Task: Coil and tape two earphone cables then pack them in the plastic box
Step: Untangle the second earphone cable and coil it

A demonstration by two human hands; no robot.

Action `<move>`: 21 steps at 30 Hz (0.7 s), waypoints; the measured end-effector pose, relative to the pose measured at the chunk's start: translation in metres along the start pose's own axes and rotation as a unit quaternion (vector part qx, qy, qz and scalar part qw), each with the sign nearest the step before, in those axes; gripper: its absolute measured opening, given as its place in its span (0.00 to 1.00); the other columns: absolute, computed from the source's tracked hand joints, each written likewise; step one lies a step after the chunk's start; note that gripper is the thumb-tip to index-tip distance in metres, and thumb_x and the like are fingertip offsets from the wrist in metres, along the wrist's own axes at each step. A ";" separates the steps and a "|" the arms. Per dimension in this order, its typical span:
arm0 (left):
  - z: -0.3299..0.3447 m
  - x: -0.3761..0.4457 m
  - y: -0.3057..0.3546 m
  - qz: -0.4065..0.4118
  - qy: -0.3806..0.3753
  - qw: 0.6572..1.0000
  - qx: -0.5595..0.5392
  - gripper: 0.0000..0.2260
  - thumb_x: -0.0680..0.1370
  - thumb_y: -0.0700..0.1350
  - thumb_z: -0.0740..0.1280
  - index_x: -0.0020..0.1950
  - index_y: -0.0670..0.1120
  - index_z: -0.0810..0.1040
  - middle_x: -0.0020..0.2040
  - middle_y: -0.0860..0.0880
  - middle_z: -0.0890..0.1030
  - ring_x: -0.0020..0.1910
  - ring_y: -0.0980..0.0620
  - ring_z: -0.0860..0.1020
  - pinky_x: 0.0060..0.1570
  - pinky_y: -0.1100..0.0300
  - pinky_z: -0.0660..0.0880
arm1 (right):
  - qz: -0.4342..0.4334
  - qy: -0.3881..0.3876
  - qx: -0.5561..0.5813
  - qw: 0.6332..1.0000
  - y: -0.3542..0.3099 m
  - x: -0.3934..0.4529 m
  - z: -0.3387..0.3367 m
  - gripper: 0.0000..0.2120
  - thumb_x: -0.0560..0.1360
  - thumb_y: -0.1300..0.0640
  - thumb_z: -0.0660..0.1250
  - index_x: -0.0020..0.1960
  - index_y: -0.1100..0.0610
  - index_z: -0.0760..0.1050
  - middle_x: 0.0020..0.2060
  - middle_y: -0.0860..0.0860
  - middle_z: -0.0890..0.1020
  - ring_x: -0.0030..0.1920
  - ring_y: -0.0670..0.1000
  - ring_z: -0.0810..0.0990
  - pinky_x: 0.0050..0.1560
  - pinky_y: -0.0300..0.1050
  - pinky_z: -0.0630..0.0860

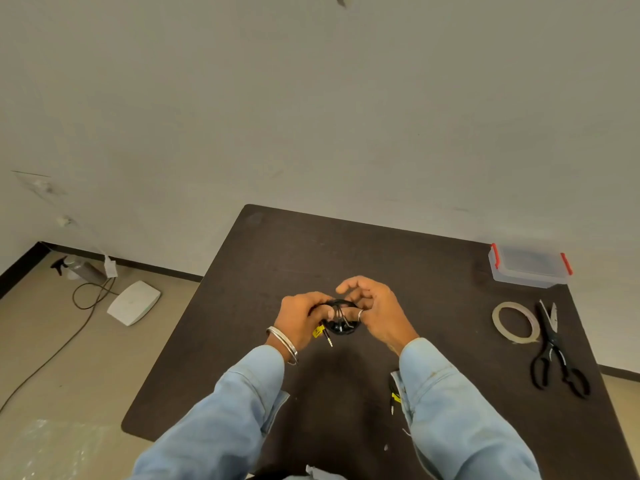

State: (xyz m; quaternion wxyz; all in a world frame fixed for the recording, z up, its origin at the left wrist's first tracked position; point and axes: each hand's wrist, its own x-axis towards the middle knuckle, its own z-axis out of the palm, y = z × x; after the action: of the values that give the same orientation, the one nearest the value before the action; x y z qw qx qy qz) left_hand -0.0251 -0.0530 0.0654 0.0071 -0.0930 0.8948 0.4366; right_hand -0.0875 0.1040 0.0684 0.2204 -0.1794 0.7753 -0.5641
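Observation:
A black earphone cable [341, 317] is bunched into a small coil above the middle of the dark table [433, 271]. My left hand [299, 318] and my right hand [375, 310] both grip it from either side. Its jack plug with a yellow tag [322, 333] hangs below my left hand. A second earphone cable [394, 398], also with a yellow tag, lies on the table, mostly hidden under my right sleeve. The clear plastic box [530, 266] with red clips sits shut at the far right corner. A roll of tape [516, 322] lies right of my hands.
Black scissors [557, 351] lie beside the tape near the table's right edge. On the floor to the left are a white flat device [134, 302], a spray bottle [81, 268] and a trailing cord [69, 341]. A wall stands just behind the table.

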 end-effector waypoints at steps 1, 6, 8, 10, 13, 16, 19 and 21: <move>0.000 -0.002 -0.004 -0.007 0.014 0.999 -0.043 0.09 0.75 0.38 0.68 0.54 0.43 0.81 0.43 0.49 0.83 0.41 0.59 0.79 0.42 0.77 0.70 | -0.022 -0.004 -0.003 1.000 -0.001 -0.002 0.000 0.16 0.69 0.70 0.71 0.48 0.50 0.79 0.39 0.56 0.81 0.36 0.46 0.80 0.42 0.40 0.79; 0.000 -0.003 -0.005 -0.054 -0.030 0.973 -0.222 0.04 0.75 0.35 0.68 0.46 0.42 0.81 0.35 0.46 0.83 0.30 0.56 0.81 0.31 0.66 0.76 | -0.073 0.021 0.023 0.997 0.006 -0.005 0.006 0.18 0.71 0.72 0.67 0.45 0.49 0.82 0.45 0.53 0.82 0.48 0.52 0.82 0.52 0.46 0.79; 0.000 -0.005 -0.003 -0.063 -0.054 0.969 -0.231 0.04 0.75 0.35 0.67 0.47 0.41 0.81 0.36 0.45 0.83 0.30 0.54 0.81 0.32 0.65 0.77 | -0.012 0.031 0.090 0.995 0.005 -0.008 0.011 0.11 0.76 0.67 0.65 0.47 0.54 0.82 0.43 0.54 0.83 0.46 0.52 0.82 0.48 0.47 0.79; 0.000 -0.005 -0.004 -0.054 -0.054 0.976 -0.204 0.04 0.75 0.35 0.67 0.47 0.41 0.81 0.36 0.45 0.83 0.30 0.56 0.80 0.34 0.65 0.77 | 0.052 0.034 0.147 0.987 0.003 -0.010 0.014 0.08 0.79 0.61 0.63 0.48 0.57 0.81 0.40 0.54 0.83 0.45 0.52 0.80 0.41 0.45 0.77; 0.002 -0.002 -0.011 -0.030 -0.020 0.990 -0.140 0.05 0.77 0.40 0.67 0.46 0.46 0.82 0.37 0.48 0.83 0.35 0.55 0.80 0.40 0.62 0.78 | 0.125 0.023 0.277 0.953 0.003 -0.009 0.015 0.09 0.80 0.59 0.61 0.50 0.60 0.79 0.39 0.56 0.83 0.43 0.57 0.80 0.41 0.48 0.76; 0.004 0.002 -0.018 -0.039 -0.024 0.994 -0.104 0.06 0.77 0.43 0.66 0.45 0.49 0.83 0.39 0.51 0.83 0.41 0.54 0.80 0.46 0.60 0.76 | 0.197 0.025 0.382 0.903 0.000 -0.010 0.014 0.08 0.79 0.59 0.61 0.51 0.61 0.78 0.43 0.58 0.83 0.41 0.56 0.81 0.44 0.52 0.76; 0.005 0.003 -0.020 -0.066 -0.064 0.992 -0.085 0.07 0.77 0.43 0.66 0.41 0.51 0.82 0.36 0.53 0.82 0.39 0.56 0.79 0.47 0.58 0.76 | 0.267 0.035 0.442 0.855 0.003 -0.012 0.019 0.06 0.78 0.59 0.63 0.50 0.62 0.75 0.40 0.60 0.82 0.37 0.56 0.80 0.41 0.52 0.77; 0.006 0.001 -0.020 -0.093 -0.109 0.986 -0.088 0.09 0.78 0.43 0.65 0.40 0.49 0.81 0.34 0.51 0.82 0.35 0.54 0.79 0.43 0.57 0.78 | 0.288 0.063 0.417 0.860 0.012 -0.013 0.025 0.03 0.77 0.62 0.64 0.50 0.62 0.73 0.38 0.61 0.81 0.35 0.57 0.80 0.35 0.48 0.77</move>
State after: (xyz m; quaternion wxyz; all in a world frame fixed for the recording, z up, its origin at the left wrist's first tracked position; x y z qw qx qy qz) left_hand -0.0231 -0.0603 0.0457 0.1371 -0.1279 0.8344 0.5182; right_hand -0.0638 0.0946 0.0517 0.3782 0.1962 0.4968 -0.7561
